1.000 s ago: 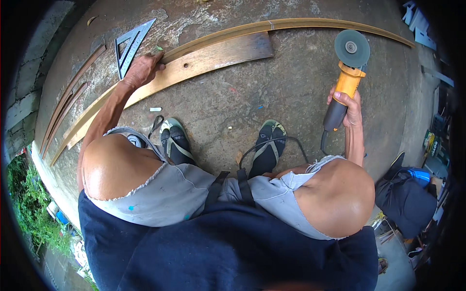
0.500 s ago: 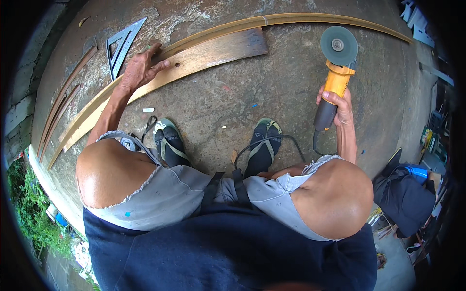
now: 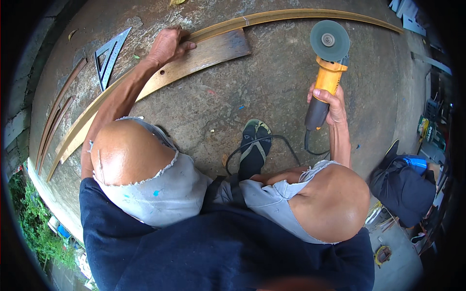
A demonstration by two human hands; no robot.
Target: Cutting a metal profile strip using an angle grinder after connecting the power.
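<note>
My left hand (image 3: 167, 48) is closed on a long narrow tan wooden strip (image 3: 281, 13) at the upper left middle, its fingertips curled at the strip. Under and beside the strip lies a wider pale board (image 3: 218, 51) with a small hole and a darkened end. My right hand (image 3: 330, 102) grips a yellow and black angle grinder (image 3: 327, 77) by its body, raised at the right, with a green-grey disc (image 3: 328, 40) facing up and a black cord hanging from it. Left of my left hand lies a metal triangle square (image 3: 109, 56) on the concrete.
Thin brown strips (image 3: 65, 111) lie at the left, near a block wall (image 3: 17, 121) and plants (image 3: 26, 218). At the right are a dark cloth heap (image 3: 403, 189), assorted tools (image 3: 432, 136) and pale offcuts (image 3: 412, 17). My sandalled foot (image 3: 255, 145) is on the concrete (image 3: 272, 97).
My left hand has moved up and right along the strip, from fingers spread to curled. The grinder has shifted slightly up and left in view, and my left foot is now hidden by my knee.
</note>
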